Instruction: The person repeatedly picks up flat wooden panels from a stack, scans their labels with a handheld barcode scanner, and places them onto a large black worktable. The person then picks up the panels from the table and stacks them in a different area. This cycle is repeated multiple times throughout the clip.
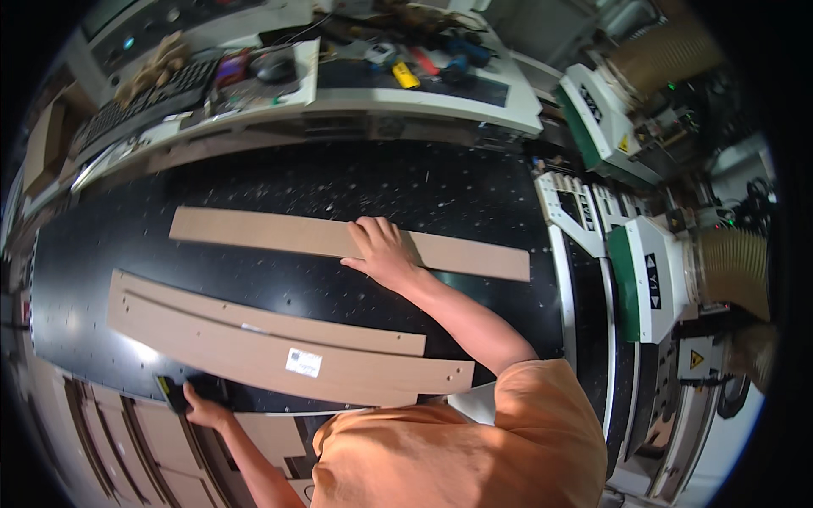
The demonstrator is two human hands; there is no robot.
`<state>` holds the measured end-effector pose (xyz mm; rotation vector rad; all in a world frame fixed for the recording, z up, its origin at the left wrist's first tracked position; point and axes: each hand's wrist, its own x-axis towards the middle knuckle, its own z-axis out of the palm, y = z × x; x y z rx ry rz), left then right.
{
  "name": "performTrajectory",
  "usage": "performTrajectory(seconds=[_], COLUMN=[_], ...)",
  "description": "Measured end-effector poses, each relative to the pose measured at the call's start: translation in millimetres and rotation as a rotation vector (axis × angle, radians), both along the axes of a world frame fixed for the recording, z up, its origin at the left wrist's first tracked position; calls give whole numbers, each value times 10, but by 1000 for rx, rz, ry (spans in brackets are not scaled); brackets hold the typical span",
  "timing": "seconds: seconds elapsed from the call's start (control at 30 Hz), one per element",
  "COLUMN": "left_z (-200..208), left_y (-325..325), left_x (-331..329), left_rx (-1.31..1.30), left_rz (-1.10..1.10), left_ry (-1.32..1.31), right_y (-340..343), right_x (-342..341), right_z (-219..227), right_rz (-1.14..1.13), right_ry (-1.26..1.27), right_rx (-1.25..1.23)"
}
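Left fingers (191,396) hold black object (175,395); right fingers (378,229) spread on strip (262,231); white label (303,362) on board (212,342)

This looks like a woodworking workshop: flat brown boards (254,229), some with drilled holes, lie on a speckled black table (474,186), and along the right stand white-and-green machine housings (667,258) with thick ribbed hoses (732,264). A white bench (527,108) on the far side carries scattered tools (406,76) and a keyboard (174,95).
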<state>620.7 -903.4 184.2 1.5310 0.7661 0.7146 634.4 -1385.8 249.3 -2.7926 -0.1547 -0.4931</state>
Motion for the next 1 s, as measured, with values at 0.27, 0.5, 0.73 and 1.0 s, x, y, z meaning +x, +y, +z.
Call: performTrajectory(seconds=[0.27, 0.5, 0.73, 1.0], left_z=[-135, -112, -46, -152], left_y=[166, 199, 159, 257], left_x=[32, 21, 27, 46], left_rx=[75, 107, 160, 171], left_rz=[10, 14, 36, 9], left_ry=[38, 139, 66, 74], right_y=[-1210, -742, -1031, -1657], right_x=[780, 1024, 1538, 1008], right_z=[-88, -379, -355, -440], right_rz=[-303, -934, -1011, -870], right_ry=[-57, -131, -164, -251], right_rx=[-70, 347, 357, 358])
